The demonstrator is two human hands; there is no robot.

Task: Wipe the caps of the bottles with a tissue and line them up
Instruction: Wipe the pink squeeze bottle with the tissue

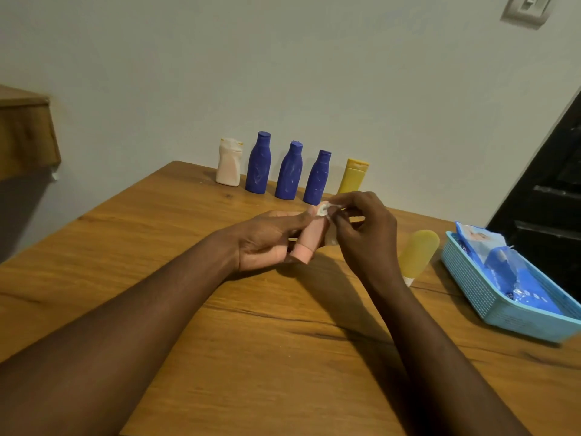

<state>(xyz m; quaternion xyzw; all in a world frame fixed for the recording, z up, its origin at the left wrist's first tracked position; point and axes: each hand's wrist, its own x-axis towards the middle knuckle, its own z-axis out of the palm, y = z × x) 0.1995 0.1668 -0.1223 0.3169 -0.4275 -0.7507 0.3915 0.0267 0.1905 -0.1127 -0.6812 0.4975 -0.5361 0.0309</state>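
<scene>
My left hand grips a small pink bottle above the wooden table. My right hand pinches a small white tissue against the bottle's upper end. Along the far edge stand a white bottle, three blue bottles and a yellow bottle in a row. Another yellow bottle lies on the table to the right of my hands, its white cap towards me.
A light blue basket with a blue pack of wipes sits at the right edge of the table. A wooden shelf hangs at the left. The wall is close behind the bottle row.
</scene>
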